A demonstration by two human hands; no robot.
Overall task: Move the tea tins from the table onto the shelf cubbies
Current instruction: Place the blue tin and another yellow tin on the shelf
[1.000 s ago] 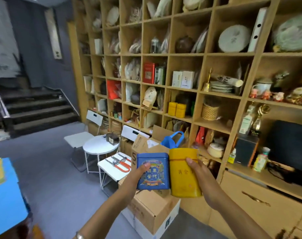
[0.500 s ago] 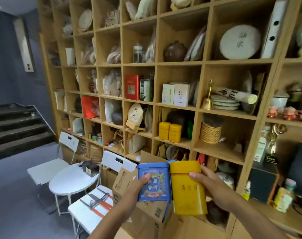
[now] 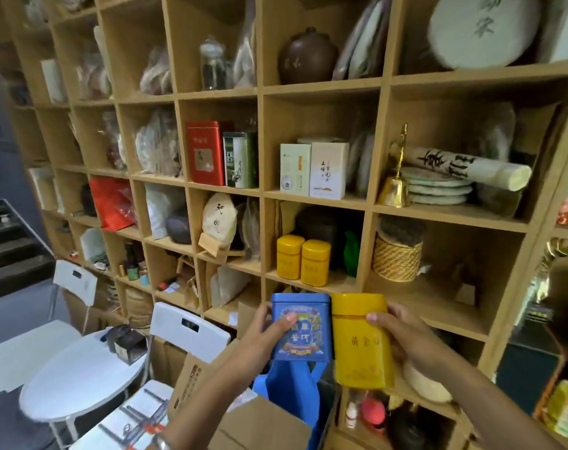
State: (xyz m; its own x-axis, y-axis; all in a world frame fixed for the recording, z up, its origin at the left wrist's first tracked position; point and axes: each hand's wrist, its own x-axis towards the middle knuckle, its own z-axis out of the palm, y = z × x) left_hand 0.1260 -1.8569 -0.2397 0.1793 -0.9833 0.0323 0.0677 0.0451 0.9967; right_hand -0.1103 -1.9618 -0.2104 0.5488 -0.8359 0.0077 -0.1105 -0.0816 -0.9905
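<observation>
My left hand (image 3: 263, 336) grips a blue square tea tin (image 3: 303, 329) with a colourful label, thumb across its front. Pressed against it on the right is a taller yellow tea tin (image 3: 360, 342), held by my right hand (image 3: 402, 336). Both tins are upright in the air, just in front of the wooden cubby shelf (image 3: 321, 89). Directly above them a cubby holds two small yellow tins (image 3: 303, 261). A red tin (image 3: 206, 152) and a green tin (image 3: 240, 159) share a cubby higher up to the left.
Open cardboard boxes (image 3: 259, 420) and a blue bag (image 3: 292, 384) sit below my hands. A round white table (image 3: 78, 375) and white folding chairs (image 3: 191, 329) stand at lower left. Most cubbies hold tea cakes, jars, a woven basket (image 3: 396, 258) and a brass bell (image 3: 394, 186). Stairs (image 3: 6, 251) lie far left.
I have stepped closer to the shelf, which now fills the view. Both hands still hold the two tins side by side, a little higher against the cubbies.
</observation>
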